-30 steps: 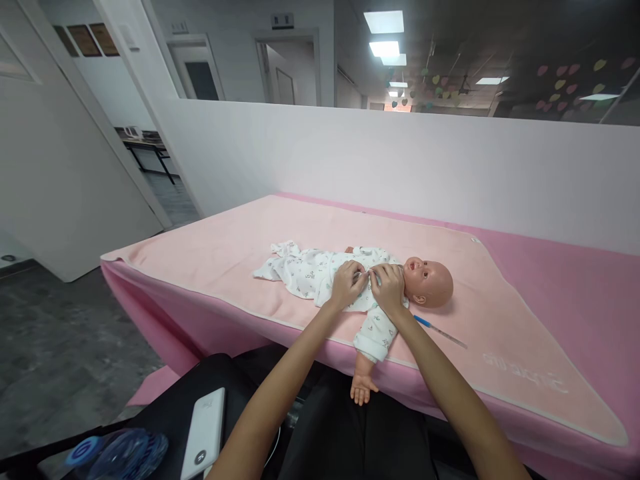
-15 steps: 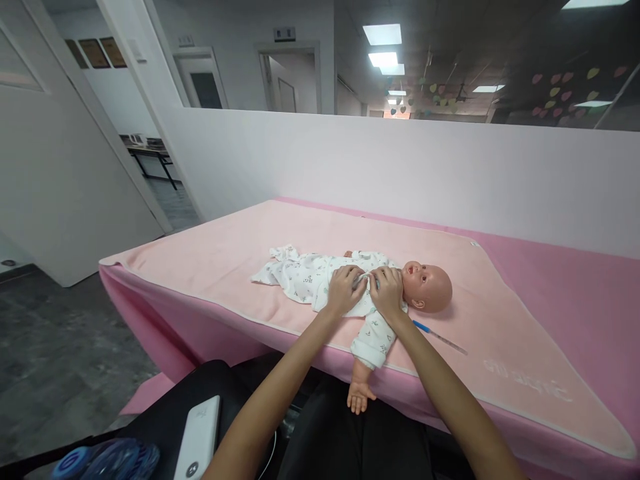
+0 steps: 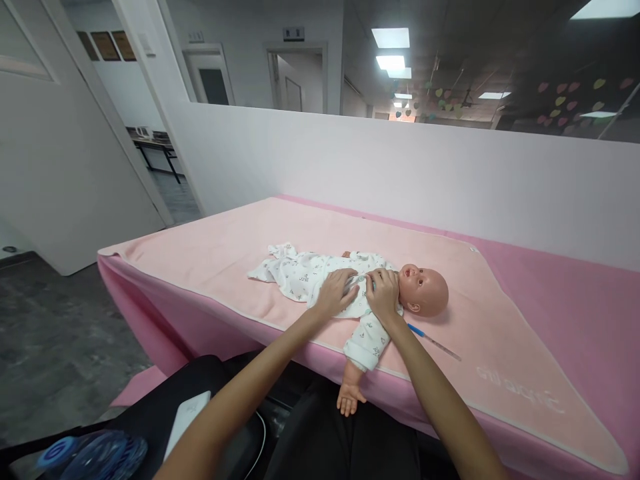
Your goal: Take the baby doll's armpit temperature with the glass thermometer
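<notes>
A baby doll point(image 3: 424, 291) lies on its back in a white printed top point(image 3: 320, 277), its head to the right and its bare hand point(image 3: 351, 398) hanging over the near edge. On the top's chest rests my left hand point(image 3: 336, 293), thumb and fingers apart with cloth showing between them. My right hand point(image 3: 383, 293) is closed on the front of the top near the doll's neck, its fingertips partly hidden. A small round snap shows on the cloth between my hands. The doll's near sleeve point(image 3: 367, 341) passes below my right wrist.
A blue-capped pen-like stick point(image 3: 434, 341) lies right of my forearm on the peach blanket point(image 3: 500, 340), over a pink cloth. A white wall point(image 3: 400, 160) stands behind. At lower left are a bottle point(image 3: 95, 455), a white power bank-like device point(image 3: 186, 420) and a cable.
My hands have parted slightly, the left one moving left and loosening from the top's front. The snap now shows between them. The view has shifted a little.
</notes>
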Action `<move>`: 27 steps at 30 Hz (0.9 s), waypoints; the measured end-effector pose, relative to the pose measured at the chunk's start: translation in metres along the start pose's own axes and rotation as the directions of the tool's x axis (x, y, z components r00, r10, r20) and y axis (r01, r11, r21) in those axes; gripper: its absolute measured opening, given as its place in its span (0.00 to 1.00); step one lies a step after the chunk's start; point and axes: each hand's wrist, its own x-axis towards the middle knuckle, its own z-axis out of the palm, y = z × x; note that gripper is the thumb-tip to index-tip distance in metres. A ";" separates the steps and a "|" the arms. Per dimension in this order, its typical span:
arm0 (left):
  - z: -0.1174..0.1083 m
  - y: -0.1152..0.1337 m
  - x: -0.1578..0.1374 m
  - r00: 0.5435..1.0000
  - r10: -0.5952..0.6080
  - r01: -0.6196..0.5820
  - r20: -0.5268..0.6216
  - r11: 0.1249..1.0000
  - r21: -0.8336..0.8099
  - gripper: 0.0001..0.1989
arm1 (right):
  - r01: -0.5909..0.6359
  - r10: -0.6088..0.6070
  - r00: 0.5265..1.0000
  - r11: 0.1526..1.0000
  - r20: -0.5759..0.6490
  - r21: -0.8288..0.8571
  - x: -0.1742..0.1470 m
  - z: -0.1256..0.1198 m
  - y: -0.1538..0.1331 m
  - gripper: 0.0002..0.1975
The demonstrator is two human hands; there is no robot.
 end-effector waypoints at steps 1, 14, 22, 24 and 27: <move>-0.004 -0.004 -0.003 1.000 0.019 -0.020 0.011 1.000 0.004 0.12 | 0.000 0.000 1.000 1.000 -0.005 0.001 0.000 0.000 0.000 0.08; -0.012 -0.015 -0.013 0.959 -0.128 0.132 -0.252 0.991 -0.003 0.08 | 0.317 -0.317 0.948 0.948 0.016 -0.003 0.005 -0.004 -0.014 0.08; -0.010 -0.017 -0.014 0.942 -0.167 0.166 -0.292 0.986 -0.026 0.08 | 0.251 -0.240 0.953 0.967 0.185 -0.035 0.010 0.015 -0.033 0.07; -0.010 -0.016 -0.014 0.941 -0.172 0.170 -0.292 0.985 -0.032 0.08 | 0.234 -0.234 0.957 0.972 0.172 0.024 0.007 0.013 -0.034 0.05; -0.011 -0.015 -0.014 0.946 -0.170 0.165 -0.277 0.985 -0.039 0.09 | 0.267 -0.287 0.950 0.950 0.120 0.164 0.004 0.009 -0.035 0.04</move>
